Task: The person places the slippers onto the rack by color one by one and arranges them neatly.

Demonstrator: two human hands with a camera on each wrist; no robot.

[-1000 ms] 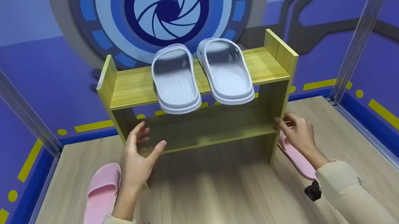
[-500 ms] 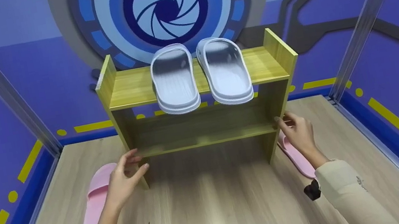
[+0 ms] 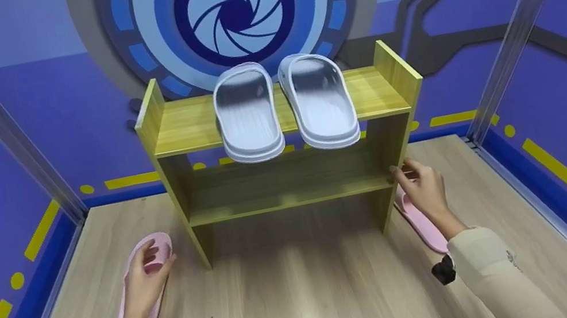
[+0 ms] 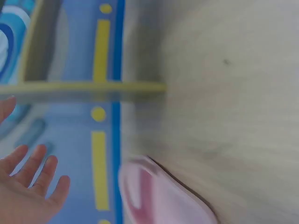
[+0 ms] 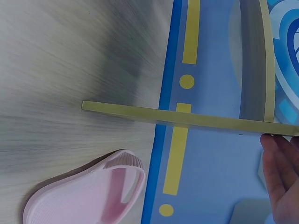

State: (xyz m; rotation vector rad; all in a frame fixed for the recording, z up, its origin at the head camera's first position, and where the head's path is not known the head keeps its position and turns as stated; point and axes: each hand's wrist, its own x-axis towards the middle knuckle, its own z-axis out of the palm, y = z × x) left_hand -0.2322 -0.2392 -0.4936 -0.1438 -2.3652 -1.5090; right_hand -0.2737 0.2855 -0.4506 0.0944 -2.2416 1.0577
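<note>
My left hand [image 3: 142, 291] hovers over the left pink slipper [image 3: 159, 241] on the floor board, fingers loosely spread. In the left wrist view that hand holds nothing, and a gap shows between it and the slipper. My right hand [image 3: 424, 189] touches the right side panel of a wooden shoe rack [image 3: 287, 179]; in the right wrist view its fingertips meet the panel's outer face. Part of the right pink slipper [image 3: 425, 228] shows beneath that hand and forearm. Two pale grey clogs, one left [image 3: 250, 124] and one right [image 3: 324, 111], sit side by side on the top shelf, heels overhanging the front edge.
Blue-purple printed walls enclose the wood-grain floor board [image 3: 304, 307] at the back and sides. Metal posts stand at the back left [image 3: 0, 121] and back right [image 3: 521, 18]. The rack's lower shelf [image 3: 290, 198] lies above the floor.
My left hand has moved away from the rack's left side, down and left, to above the left slipper. The right hand stays at the rack's right panel; rack and clogs have not moved.
</note>
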